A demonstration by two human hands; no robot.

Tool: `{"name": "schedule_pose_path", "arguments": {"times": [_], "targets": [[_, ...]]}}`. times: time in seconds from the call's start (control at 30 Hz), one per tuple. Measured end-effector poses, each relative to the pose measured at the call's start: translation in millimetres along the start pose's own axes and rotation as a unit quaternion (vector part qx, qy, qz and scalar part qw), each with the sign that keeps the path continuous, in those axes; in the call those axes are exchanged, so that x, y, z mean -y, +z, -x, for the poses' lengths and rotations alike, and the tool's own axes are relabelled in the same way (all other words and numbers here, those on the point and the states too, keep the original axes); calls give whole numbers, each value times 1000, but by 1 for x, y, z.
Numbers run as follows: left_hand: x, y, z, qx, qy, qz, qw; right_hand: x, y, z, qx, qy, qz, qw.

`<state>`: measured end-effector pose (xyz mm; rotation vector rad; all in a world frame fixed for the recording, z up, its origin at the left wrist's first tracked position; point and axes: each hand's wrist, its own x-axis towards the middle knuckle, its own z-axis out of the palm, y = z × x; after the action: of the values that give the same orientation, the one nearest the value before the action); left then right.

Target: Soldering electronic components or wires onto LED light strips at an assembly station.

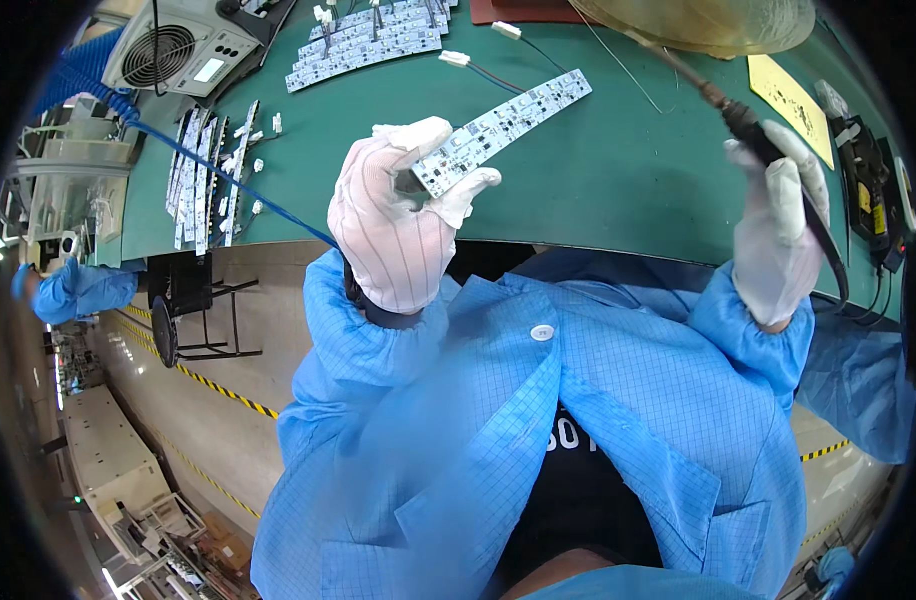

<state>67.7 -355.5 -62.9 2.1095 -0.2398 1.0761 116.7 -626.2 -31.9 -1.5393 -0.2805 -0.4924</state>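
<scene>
My left hand [393, 225], in a white striped glove, pinches the near end of a narrow white circuit board [508, 130] between thumb and fingers. The board slants up and to the right over the green bench. Thin wires with white connectors [456, 60] lie by its far edge. On the right, my gloved right hand [781, 220] grips the dark handle of a soldering iron [743, 122]. Its metal shaft points up and left, toward a translucent amber round thing [708, 22]. The iron's tip is hard to make out against it.
Rows of similar boards [368, 50] lie at the back, and more boards [206, 180] are at the left. A blue cord [238, 180] runs to my left wrist. A fan unit [178, 50], yellow paper [790, 105] and a black device [868, 190] stand around the green bench [598, 200].
</scene>
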Motion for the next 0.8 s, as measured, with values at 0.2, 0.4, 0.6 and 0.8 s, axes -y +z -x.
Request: {"name": "schedule_pose_path", "arguments": {"times": [0.2, 0.4, 0.6, 0.8], "targets": [[-2, -5, 6, 43, -10, 3, 999, -3, 24, 29, 121, -1, -54, 991], [-6, -6, 6, 44, -8, -5, 999, -1, 27, 34, 176, 22, -75, 981], [-3, -3, 8, 24, -8, -6, 1000, -6, 33, 36, 176, -2, -100, 979], [-2, -5, 9, 44, 10, -1, 999, -6, 34, 38, 181, 21, -100, 978]]}}
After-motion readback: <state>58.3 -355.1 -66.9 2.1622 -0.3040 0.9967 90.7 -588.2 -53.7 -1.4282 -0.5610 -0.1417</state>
